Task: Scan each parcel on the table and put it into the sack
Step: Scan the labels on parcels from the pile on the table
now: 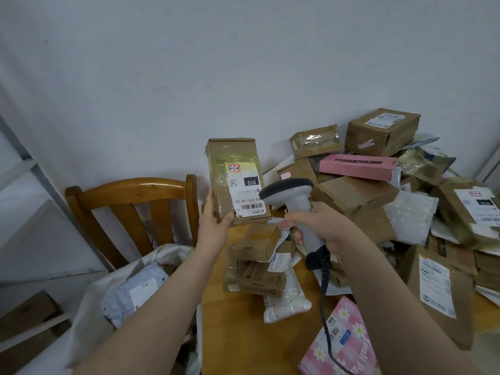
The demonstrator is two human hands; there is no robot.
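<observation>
Two hands are raised over the table (238, 336) in the head view. The left hand (215, 226) holds a tall brown parcel (230, 158) upright by its lower left corner, thumb on the front face, above the table's far left corner. Its white label (244, 189) faces the camera, turned sideways. The right hand (324, 226) is wrapped round the handle of a grey scanner (288, 194), whose head sits just beside the label's barcode end; whether it touches the parcel is hard to tell. A dark cable (323, 293) hangs from the handle down over the table. Off the table's left edge, the white sack (89, 307) stands open against a wooden chair (130, 190), with a pale mailer (135, 290) inside. A heap of parcels (351, 196) lies along the far and right edges, a pink box (357, 165) among them.
</observation>
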